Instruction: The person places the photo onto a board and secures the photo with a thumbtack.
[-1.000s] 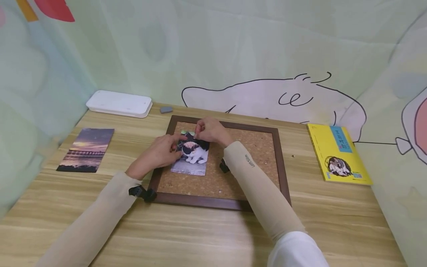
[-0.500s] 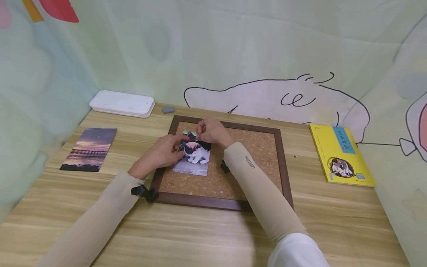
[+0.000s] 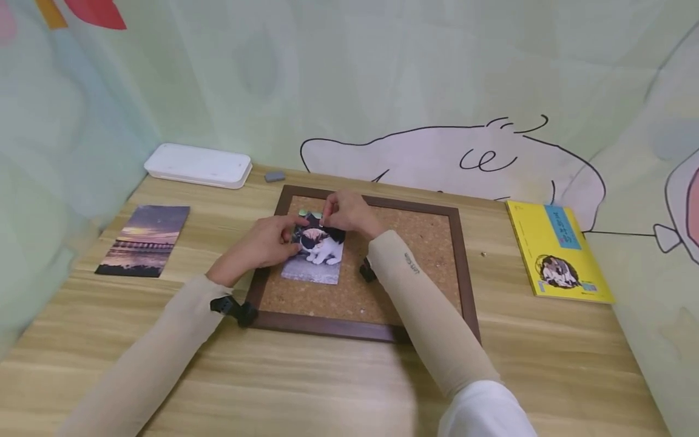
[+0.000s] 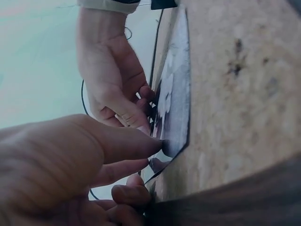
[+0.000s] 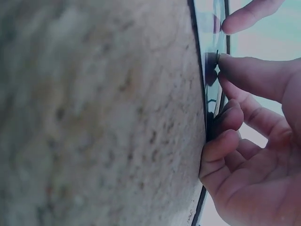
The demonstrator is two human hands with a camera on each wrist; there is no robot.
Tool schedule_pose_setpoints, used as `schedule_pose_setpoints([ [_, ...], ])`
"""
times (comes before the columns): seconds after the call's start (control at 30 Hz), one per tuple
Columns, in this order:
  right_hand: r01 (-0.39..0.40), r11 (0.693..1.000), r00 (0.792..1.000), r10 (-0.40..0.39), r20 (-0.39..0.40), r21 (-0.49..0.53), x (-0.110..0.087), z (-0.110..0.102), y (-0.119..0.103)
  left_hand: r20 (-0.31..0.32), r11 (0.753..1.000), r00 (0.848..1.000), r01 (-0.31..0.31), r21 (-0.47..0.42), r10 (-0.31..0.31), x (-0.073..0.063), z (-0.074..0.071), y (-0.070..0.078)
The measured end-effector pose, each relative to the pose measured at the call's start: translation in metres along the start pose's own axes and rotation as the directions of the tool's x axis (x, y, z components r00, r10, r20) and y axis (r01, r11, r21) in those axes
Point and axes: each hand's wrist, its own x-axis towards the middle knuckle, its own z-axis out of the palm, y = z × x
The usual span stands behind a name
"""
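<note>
A photo of a black-and-white cat [image 3: 310,272] lies on the left part of a brown-framed corkboard [image 3: 303,299]. At the photo's left edge my left hand [image 3: 266,241] rests, thumb and index finger apart and touching the print. In the left wrist view the left thumb [image 4: 136,143] presses the photo's surface while the lower fingers curl beside it. My right hand [image 3: 352,213] pinches a small thumbtack [image 5: 217,57] between thumb and index finger, right at the photo's upper part. Its other fingers curl near the board. The tack's point is hidden.
A sunset photo [image 3: 146,241] lies left of the board. Behind stand a white case [image 3: 198,165] and a grey eraser-like block [image 3: 275,176]. To the right are a yellow book [image 3: 557,255] and a small shiny tack [image 3: 483,254]. A fabric wall [image 3: 382,73] closes off the back.
The head view has shifted slightly. Both hands stay at the photo, with the right fingers still pinching the thumbtack at its upper part.
</note>
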Motion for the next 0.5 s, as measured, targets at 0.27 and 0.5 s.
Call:
schedule_pose_setpoints([
  [0.27, -0.039, 0.973, 0.996, 0.019, 0.086, 0.226, -0.003, -0.012, 0.008, 0.032, 0.999, 0.999, -0.034, -0.019, 0.034, 0.0, -0.009, -0.003],
  [0.5, -0.089, 0.888, 0.987, 0.019, 0.158, 0.451, -0.01, -0.026, 0.022, -0.017, 0.997, 0.998, -0.059, -0.048, 0.058, -0.009, -0.017, -0.009],
])
